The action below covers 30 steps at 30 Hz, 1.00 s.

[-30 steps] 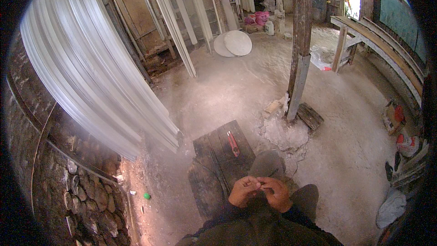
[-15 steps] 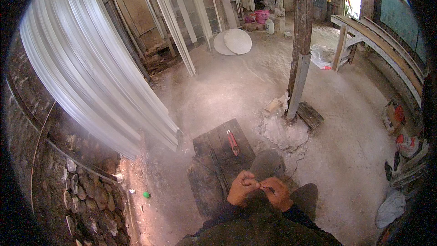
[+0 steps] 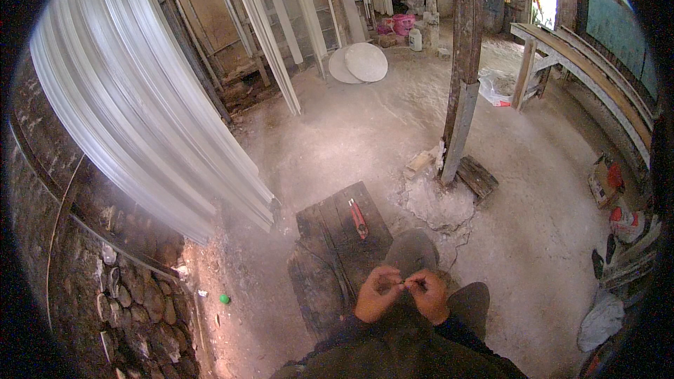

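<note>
Evidently, left hand [image 3: 378, 295] and right hand [image 3: 428, 297] pinch a tiny dark piece [image 3: 402, 283]; their fingertips [image 3: 411, 283] nearly meet.

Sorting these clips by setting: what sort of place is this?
Probably a rough workshop or storage shed: long pale ribbed strips stand at the left, a long wooden bench runs along the right, and a red-handled tool lies on a dark wooden board.

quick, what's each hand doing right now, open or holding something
Left hand: closed, fingertips pinching a small dark thing, too small to identify.
Right hand: closed, fingertips pinching the same thing from the other side.
</note>
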Tool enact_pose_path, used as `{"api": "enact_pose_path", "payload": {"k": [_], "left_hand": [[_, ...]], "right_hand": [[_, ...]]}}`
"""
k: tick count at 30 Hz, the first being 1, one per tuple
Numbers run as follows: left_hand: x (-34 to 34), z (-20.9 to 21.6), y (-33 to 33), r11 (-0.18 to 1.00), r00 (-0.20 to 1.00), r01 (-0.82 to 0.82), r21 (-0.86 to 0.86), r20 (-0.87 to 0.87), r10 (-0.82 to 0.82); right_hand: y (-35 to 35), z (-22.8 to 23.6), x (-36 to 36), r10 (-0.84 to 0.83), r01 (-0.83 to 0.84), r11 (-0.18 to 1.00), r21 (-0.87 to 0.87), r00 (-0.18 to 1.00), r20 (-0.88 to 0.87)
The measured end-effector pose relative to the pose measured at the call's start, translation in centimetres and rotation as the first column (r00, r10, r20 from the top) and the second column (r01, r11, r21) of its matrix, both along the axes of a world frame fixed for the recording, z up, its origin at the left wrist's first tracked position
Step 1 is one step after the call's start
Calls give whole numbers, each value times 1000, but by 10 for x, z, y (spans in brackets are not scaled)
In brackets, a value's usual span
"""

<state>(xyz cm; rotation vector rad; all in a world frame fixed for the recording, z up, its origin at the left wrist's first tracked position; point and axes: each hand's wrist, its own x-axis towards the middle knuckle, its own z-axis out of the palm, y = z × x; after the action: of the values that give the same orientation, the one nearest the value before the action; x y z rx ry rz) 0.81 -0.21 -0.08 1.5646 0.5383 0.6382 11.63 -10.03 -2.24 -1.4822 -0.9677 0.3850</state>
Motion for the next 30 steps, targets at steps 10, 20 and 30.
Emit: {"api": "enact_pose_path", "payload": {"k": [10, 20, 30], "left_hand": [[-5, -7, 12, 830, 960, 152, 536, 118, -253], [-13, -3, -2, 990, 999, 49, 134, -21, -47], [-9, -7, 0, 994, 998, 57, 95, 28, -60]], "right_hand": [[0, -17, 11, 371, -238, 918, 318, 231, -899], [-1, 9, 1, 120, -158, 987, -36, 861, -495], [0, 24, 4, 120, -163, 976, -147, 957, -265]]}}
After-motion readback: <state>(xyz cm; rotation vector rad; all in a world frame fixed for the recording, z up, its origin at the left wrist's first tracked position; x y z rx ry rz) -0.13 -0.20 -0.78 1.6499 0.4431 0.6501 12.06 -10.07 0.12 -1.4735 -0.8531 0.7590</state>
